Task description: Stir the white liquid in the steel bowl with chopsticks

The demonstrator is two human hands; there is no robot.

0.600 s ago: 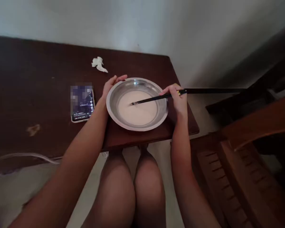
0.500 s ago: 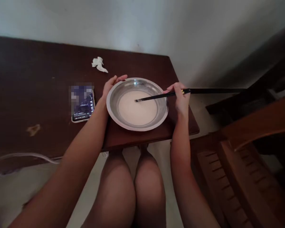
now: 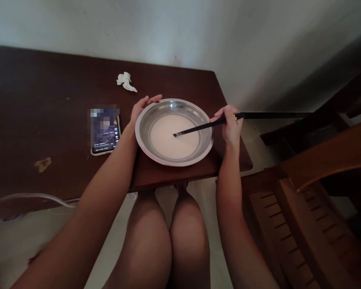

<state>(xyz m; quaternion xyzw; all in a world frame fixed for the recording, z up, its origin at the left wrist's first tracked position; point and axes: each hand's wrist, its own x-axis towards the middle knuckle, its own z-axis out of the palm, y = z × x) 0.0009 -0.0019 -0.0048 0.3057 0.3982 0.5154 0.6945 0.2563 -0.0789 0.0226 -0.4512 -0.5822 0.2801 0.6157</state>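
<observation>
So the chopsticks (image 3: 204, 127), pinched in the right hand (image 3: 231, 127), have been swung from mid-left to the middle of the white batter (image 3: 168, 140) in the metal bowl (image 3: 144, 124), which is kept gripped at its far-left rim by the left hand (image 3: 140, 107) on the table (image 3: 48, 100), so stirring looks well underway.

A home room: dark wooden desk (image 3: 48, 120) against a plain wall, phone (image 3: 104, 132), wooden chair (image 3: 303, 208) alongside.
</observation>
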